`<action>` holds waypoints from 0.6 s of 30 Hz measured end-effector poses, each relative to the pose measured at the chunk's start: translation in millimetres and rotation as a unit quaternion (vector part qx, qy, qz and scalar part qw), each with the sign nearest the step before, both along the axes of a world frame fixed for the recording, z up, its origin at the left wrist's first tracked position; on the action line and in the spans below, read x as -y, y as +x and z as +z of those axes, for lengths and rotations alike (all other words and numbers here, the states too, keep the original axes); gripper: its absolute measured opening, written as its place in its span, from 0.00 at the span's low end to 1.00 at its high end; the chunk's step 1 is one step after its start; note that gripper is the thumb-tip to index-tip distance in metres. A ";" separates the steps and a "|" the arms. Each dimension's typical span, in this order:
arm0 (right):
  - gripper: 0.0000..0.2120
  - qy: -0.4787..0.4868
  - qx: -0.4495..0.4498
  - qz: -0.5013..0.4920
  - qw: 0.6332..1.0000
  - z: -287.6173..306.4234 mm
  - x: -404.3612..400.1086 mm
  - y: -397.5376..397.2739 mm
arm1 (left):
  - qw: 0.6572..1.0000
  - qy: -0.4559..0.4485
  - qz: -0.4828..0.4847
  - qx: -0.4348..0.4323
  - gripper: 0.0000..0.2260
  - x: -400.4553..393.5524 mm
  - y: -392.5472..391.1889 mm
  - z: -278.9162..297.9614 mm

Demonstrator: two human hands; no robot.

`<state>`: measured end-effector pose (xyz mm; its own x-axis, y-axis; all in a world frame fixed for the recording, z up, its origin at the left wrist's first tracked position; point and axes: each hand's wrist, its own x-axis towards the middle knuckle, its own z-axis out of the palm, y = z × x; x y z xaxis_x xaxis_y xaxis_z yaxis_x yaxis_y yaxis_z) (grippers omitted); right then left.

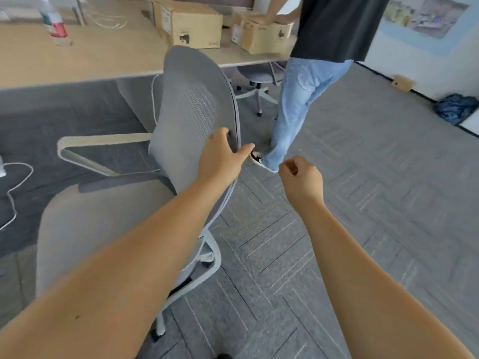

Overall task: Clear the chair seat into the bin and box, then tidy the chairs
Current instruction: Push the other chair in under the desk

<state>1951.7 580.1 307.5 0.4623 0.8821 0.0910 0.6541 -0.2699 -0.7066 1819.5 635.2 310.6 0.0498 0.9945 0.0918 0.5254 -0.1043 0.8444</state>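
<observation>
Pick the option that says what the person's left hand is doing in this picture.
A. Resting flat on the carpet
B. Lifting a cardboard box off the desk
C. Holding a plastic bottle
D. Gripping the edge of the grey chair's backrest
D: the left hand has its fingers and thumb curled over the edge of the grey chair's backrest.

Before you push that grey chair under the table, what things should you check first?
1. Left hand grips the edge of the grey mesh chair back: ok.
2. Right hand free to help: ok, curled, holding nothing.
3. Grey chair seat cleared: ok on the visible part.
4. Path clear: not ok, a person in blue jeans stands close beside the chair.
5. Gap under the light wooden table: cannot tell.
6. White cable away from wheels: cannot tell.
</observation>
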 end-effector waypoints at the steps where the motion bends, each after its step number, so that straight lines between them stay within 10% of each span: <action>1: 0.10 -0.001 -0.003 0.011 1.000 -0.7 -3.0 5.9 | 1.000 0.008 0.015 -0.019 0.19 -1.2 3.1 -1.8; 5: 0.08 -0.004 -0.020 0.061 0.998 -8.5 -10.9 18.2 | 0.994 0.043 0.048 -0.089 0.06 0.2 6.3 -1.6; 12: 0.10 -0.004 -0.035 0.118 0.992 -12.3 -7.7 9.6 | 0.986 0.040 0.080 -0.142 0.18 25.6 -5.5 3.8; 18: 0.10 0.009 -0.053 0.142 0.988 -10.5 14.7 -9.5 | 0.986 0.080 0.056 -0.139 0.08 67.0 -37.7 -1.5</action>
<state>1942.2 565.4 297.1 0.2040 0.9764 0.0713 0.6235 -0.0734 -0.7784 1781.8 568.3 309.1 -0.0143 0.9692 0.2457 0.7495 -0.1522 0.6443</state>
